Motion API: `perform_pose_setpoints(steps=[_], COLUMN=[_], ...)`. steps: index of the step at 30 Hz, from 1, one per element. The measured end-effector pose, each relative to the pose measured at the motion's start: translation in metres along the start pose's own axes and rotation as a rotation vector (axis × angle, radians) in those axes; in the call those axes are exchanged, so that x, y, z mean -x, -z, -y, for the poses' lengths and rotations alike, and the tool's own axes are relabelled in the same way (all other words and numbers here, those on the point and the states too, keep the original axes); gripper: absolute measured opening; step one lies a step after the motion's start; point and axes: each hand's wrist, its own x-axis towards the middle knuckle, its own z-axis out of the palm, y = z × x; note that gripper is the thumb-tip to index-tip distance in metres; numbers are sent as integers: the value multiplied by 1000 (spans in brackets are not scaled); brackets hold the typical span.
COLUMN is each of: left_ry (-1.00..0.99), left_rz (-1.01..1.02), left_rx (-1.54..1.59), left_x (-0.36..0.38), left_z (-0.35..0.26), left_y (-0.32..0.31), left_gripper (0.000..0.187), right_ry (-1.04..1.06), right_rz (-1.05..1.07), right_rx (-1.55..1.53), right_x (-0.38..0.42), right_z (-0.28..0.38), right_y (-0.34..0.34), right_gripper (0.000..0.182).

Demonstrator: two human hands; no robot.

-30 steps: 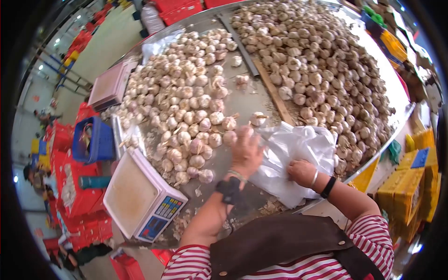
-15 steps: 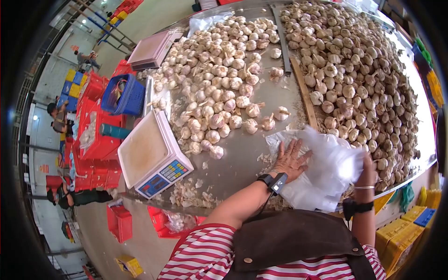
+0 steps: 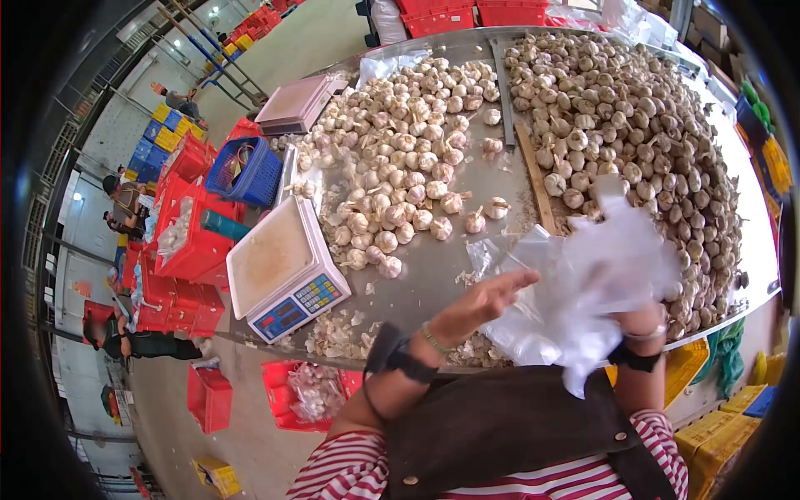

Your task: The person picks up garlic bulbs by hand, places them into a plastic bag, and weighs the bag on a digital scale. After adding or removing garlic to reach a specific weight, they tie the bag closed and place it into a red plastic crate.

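My left hand (image 3: 482,307) hovers above the table with its fingers stretched out, holding nothing. A thin, translucent white plastic bag (image 3: 621,250) is raised in my right hand (image 3: 640,318), blurred by motion. The bag covers most of that hand's fingers. Under and beside it, more flat plastic bags (image 3: 518,332) lie at the table's near edge. Cleaned garlic bulbs (image 3: 400,167) spread over the table beyond my left hand. A larger heap of garlic (image 3: 658,142) fills the right side, behind the raised bag.
A wooden strip (image 3: 534,179) and a metal bar (image 3: 502,92) divide the garlic. A digital scale (image 3: 279,258) stands at the left edge, with a second scale (image 3: 296,102) farther back. Garlic skins (image 3: 333,335) litter the near edge. Red crates (image 3: 187,233) and several people are beyond.
My left hand has lifted off the bags and moved left. My right hand has raised a bag upward, and it now hangs spread out. The head view has shifted slightly.
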Motion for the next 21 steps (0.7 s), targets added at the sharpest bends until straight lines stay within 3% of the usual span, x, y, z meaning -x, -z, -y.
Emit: perform_pose_setpoints(steps=[1, 3, 5, 6, 8, 10, 11, 12, 14, 18, 20, 21], left_ry=[-46, -90, 146, 148, 76, -32, -47, -63, -68, -28, -17, 6], left_rz=[63, 128, -332, -336, -545, -641, -646, -652, -692, -674, -631, -665], left_rx=[163, 319, -19, -19, 543, 597, 588, 579, 594, 530, 495, 507], left_x=[11, 29, 44, 49, 64, 85, 100, 112, 128, 147, 153, 155], left_z=[-10, -7, 7, 8, 7, 14, 14, 13, 11, 17, 17, 16], left_y=[-8, -17, -19, -19, -16, -11, -8, -7, -9, 0, 1, 1], left_gripper=[74, 75, 65, 65, 56, 50, 50, 50, 49, 48, 48, 48], right_ry=[53, 240, 305, 423, 545, 178, 126, -119, 24, 67, -409, -578], right_rz=[300, 413, 422, 485, 562, 641, 574, 558, 403, 522, 794, 753], right_rx=[100, 278, 395, 410, 411, -55, -82, -132, 46, -162, -580, -694], right_x=[-27, -42, -41, -43, -44, -49, -52, -55, -69, -77, -79, -74], right_z=[19, 14, 9, 12, 14, 14, 2, -4, -16, -49, -47, -54], right_y=[-19, -81, -117, -126, -130, -122, -121, -119, -119, -148, -165, -178], right_gripper=[10, 8, 8, 11, 14, 21, 27, 32, 43, 58, 66, 52])
